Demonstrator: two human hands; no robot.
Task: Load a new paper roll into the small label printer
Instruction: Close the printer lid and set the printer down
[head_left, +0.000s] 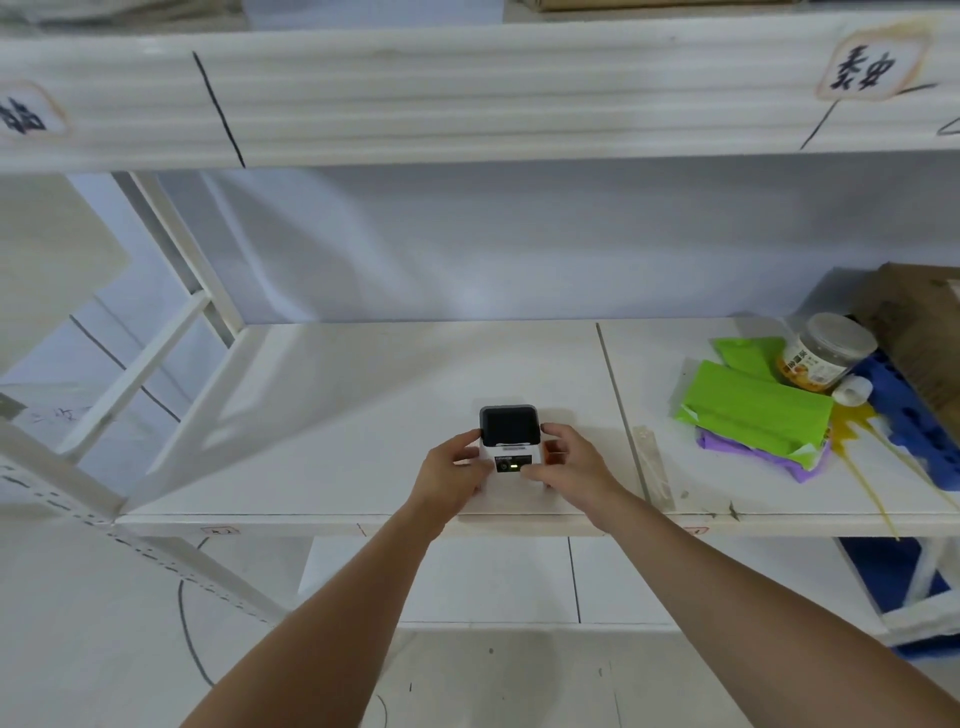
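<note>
Head view, white metal shelving unit, middle shelf (322, 415).

Far left: paper tag (26, 111) on the upper shelf's front edge, dark handwritten characters, blurred, not readable.

Left hand (457, 473): fingers curled against the left side of the label printer (508, 447), thumb on its front corner. Gripping the body, not spread.

Label printer: small, boxy, white body with a dark grey top cover that carries a dark, glossy, square window. Cover looks seated on the body; I cannot tell if it is latched. Narrow slot line below the cover. Dark front strip with small light lettering, too small to read, a round button and a lit green indicator. Stands upright on the middle shelf, near its front edge, about mid-width, just left of the seam between two shelf boards.

Right hand (566, 462): fingers wrapped on the printer's right side, thumb tip at the front strip by the indicator. A small orange-brown object (555, 453) sits under the fingers; identity unclear.

Right end of the shelf, well apart from the printer: folded green paper (753, 410) over purple paper (753, 449), a clear plastic jar (826, 353) with an orange label whose print is unreadable, a blue plastic tray (914, 421) and a cardboard box (919, 322).

Upper right: second tag (865, 67), two handwritten Chinese characters; I cannot read them with confidence.
</note>
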